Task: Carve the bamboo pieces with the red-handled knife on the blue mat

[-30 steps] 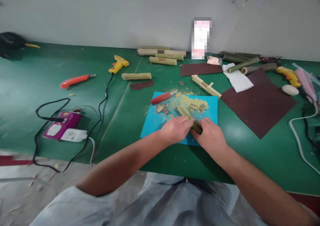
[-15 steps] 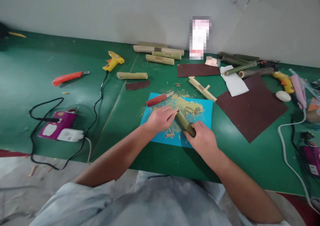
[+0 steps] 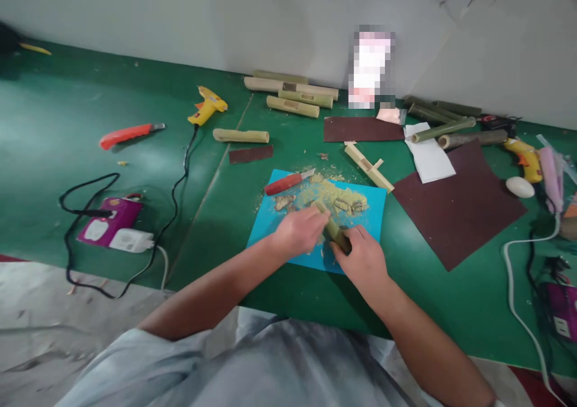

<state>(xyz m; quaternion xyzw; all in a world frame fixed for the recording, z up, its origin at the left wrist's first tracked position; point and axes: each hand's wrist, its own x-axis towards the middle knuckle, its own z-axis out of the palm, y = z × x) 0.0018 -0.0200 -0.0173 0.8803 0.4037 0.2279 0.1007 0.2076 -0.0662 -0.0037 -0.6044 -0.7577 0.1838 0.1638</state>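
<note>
A short green bamboo piece (image 3: 334,231) lies slanted over the blue sheet (image 3: 270,219). My right hand (image 3: 363,261) grips its near end. My left hand (image 3: 300,231) closes on its far part, fingers curled against the stick. Beyond the hands sits a heap of yellowish bamboo shavings and chips (image 3: 336,196). A red-handled knife (image 3: 287,183) lies on the sheet's far left corner, apart from both hands.
Green table (image 3: 135,214) with several bamboo tubes (image 3: 293,97) at the back. Yellow glue gun (image 3: 206,105) and its black cord, orange cutter (image 3: 128,134), purple power strip (image 3: 108,220) on the left. Dark sandpaper sheets (image 3: 455,205), white paper, more bamboo and cables to the right.
My left hand has slid back toward me along the bamboo piece, closer to my right hand. The view has shifted slightly.
</note>
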